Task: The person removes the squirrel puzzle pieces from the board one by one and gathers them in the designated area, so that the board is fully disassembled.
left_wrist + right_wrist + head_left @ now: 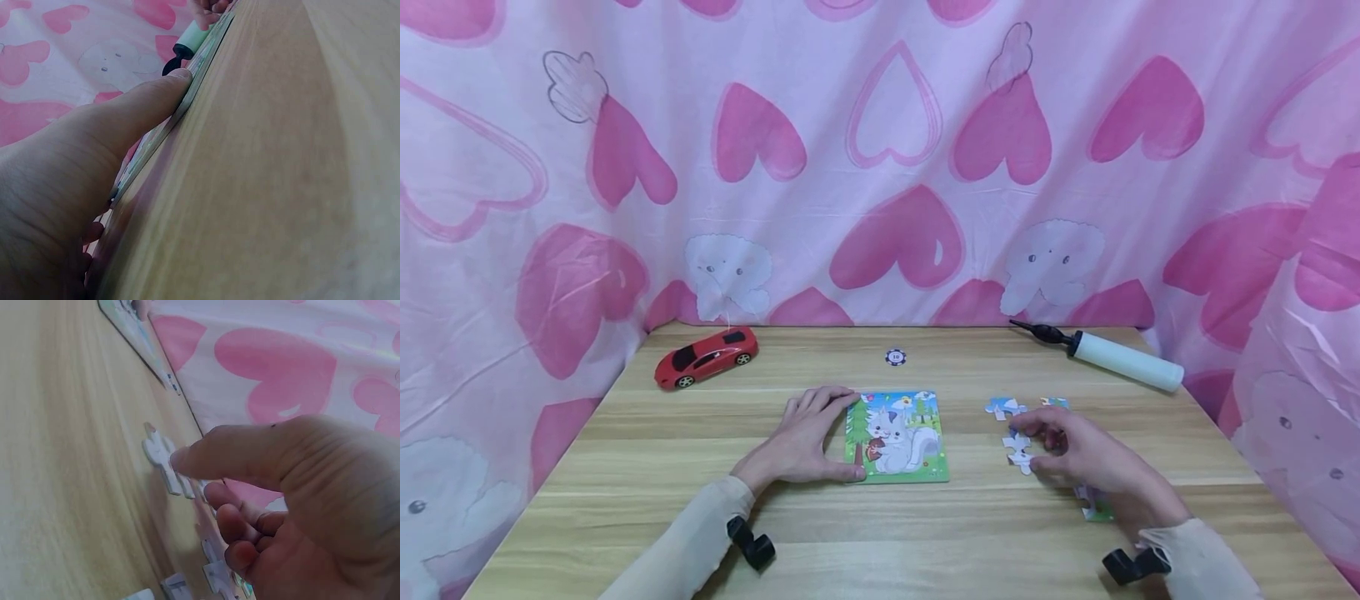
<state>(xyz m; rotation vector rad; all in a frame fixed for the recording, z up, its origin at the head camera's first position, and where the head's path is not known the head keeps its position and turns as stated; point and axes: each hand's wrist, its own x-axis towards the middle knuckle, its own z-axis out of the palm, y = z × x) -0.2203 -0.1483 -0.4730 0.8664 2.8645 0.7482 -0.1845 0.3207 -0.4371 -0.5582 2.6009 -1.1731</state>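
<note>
The person's left hand (808, 437) rests on the light wooden table (625, 467) against the left edge of the square green-framed jigsaw board with a white cartoon squirrel (898, 435). The fingers lie nearly straight along the upper left corner, and the thumb presses the lower left edge; in the left wrist view the thumb (134, 106) touches the thin rim of the board (187, 94). The hand braces the board without closing around it. The board lies flat at the table's centre.

The right hand (1086, 467) sits to the right of the board, well apart from it. Its thumb and curled fingers pinch a white loose puzzle piece (1019, 451) that lies on the table surface. In the right wrist view the thumb tip (187, 459) touches this piece (157, 453).

Further loose pieces lie near this hand: a blue-and-white one (1004, 407) just beyond the fingers, and a green-edged one (1093, 505) partly under the wrist.

At the far edge lie a red toy sports car (705, 357), a small dark round chip (895, 357) and a white hand pump with black nozzle (1108, 356).
</note>
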